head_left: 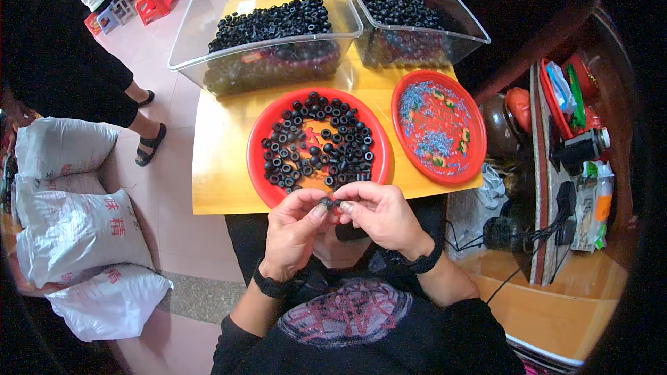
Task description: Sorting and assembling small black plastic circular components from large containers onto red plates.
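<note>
My left hand point(294, 228) and my right hand point(381, 214) meet just over the near rim of a red round tray point(258, 177). Between the thumbs and fingers of both is a small black ring-shaped part point(327, 203), pinched from either side; its details are partly covered by the fingertips. Many similar black ring-shaped parts point(347, 128) lie loose in the tray. To the right, a second red tray point(474, 160) with a printed pattern holds tiny bluish clear pieces point(436, 144).
Two clear plastic bins point(186, 48) with black parts stand at the back of the yellow table point(222, 160). White sacks point(83, 236) are piled on the floor at left, where a person in dark trousers point(76, 62) stands. A shelf point(545, 236) with cables is at right.
</note>
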The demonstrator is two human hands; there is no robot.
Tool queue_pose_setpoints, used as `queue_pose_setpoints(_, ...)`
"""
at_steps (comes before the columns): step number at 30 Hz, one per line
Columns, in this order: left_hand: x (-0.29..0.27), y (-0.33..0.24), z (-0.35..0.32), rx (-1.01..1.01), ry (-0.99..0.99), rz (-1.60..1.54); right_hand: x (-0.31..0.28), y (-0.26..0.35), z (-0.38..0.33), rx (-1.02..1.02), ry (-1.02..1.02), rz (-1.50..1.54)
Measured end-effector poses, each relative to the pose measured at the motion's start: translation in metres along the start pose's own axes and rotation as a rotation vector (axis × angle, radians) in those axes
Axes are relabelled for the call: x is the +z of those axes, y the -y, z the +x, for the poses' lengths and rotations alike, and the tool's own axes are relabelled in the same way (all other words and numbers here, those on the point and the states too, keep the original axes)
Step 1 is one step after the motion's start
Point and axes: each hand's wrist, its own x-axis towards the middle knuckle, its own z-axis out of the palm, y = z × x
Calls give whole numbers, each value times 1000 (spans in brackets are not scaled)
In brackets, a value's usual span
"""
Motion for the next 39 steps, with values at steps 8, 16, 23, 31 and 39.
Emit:
queue_pose_setpoints(8,0,0,-3,-51,-31,-28,-2,0,-2,-22,-32,18)
queue_pose_setpoints(16,4,-2,-5,-14,-44,46,-2,-4,-3,-178,-7,-278)
queue_pose_setpoints(23,6,-2,-8,39,-79,228,6,9,-4,-147,-67,-272)
queue_pose_setpoints(31,3,-2,-11,79,-80,471,5,10,-1,-271,-80,-489)
queue_pose_setpoints(39,9,-11,-12,255,-17,955,7,3,0,-397,-85,-577)
